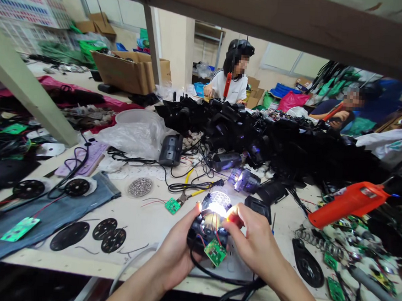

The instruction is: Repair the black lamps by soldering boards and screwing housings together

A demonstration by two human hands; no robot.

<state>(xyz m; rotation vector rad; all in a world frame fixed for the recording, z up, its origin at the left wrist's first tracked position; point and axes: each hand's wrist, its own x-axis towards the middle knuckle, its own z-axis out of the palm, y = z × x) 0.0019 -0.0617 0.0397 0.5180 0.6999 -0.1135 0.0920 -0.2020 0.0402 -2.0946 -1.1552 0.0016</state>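
Note:
My left hand (177,245) cradles a black lamp housing (194,239) from the left, its thumb up at the rim. In the far part of the housing a white lamp (220,202) glows brightly, and the glare hides fine detail. My right hand (255,237) is closed at the right of the glowing part, thumb and forefinger pinched on its edge. A green circuit board (215,252) hangs on thin wires at the near side of the housing. A black cord (218,276) loops below it. Just beyond lie yellow-handled pliers (198,193) and another green board (173,206).
An orange electric screwdriver (350,204) hangs at right. Black housings (274,132) heap up at the back. A dish of screws (140,187) and black discs (105,228) lie left. A shelf post (33,84) crosses the left side. Two other people sit across the table.

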